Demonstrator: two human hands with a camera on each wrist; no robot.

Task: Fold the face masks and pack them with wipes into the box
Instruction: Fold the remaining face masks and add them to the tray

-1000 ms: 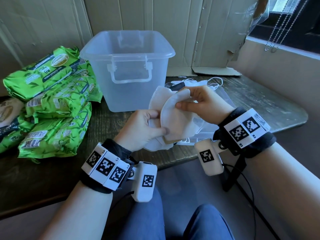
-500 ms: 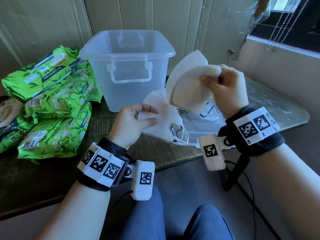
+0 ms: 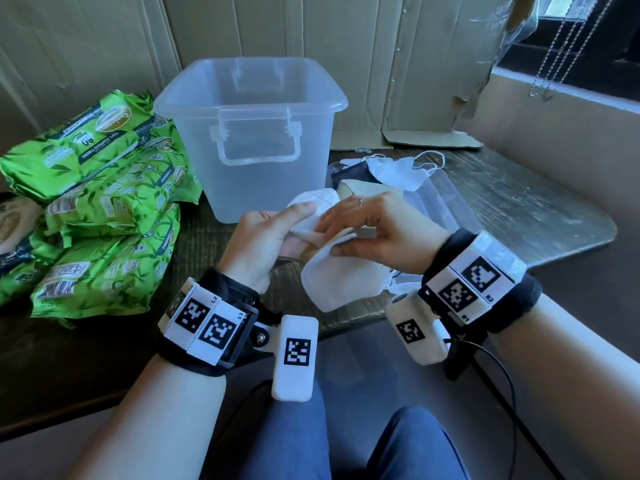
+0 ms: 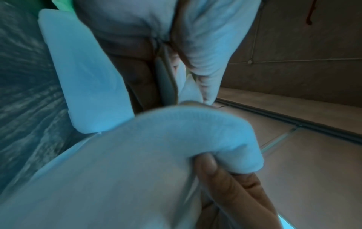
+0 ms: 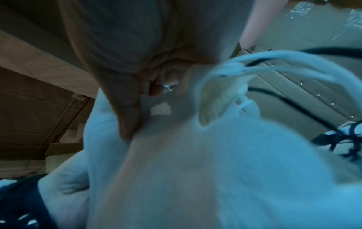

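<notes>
Over table (image 3: 519, 202), hands (image 3: 322, 233) on mask (image 3: 339, 282)

Right hand (image 3: 377, 233) dropped from up beside the box (image 3: 249, 133) back down to meet left hand (image 3: 263, 244). Both now pinch one white mask (image 3: 339, 282) together, low over the table edge.

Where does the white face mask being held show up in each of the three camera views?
Head: the white face mask sits at centre, between both hands.
Left wrist: it fills the lower half.
Right wrist: it fills the lower centre and right.
Shared landmark: the right hand, thumb pressing the mask.
</notes>
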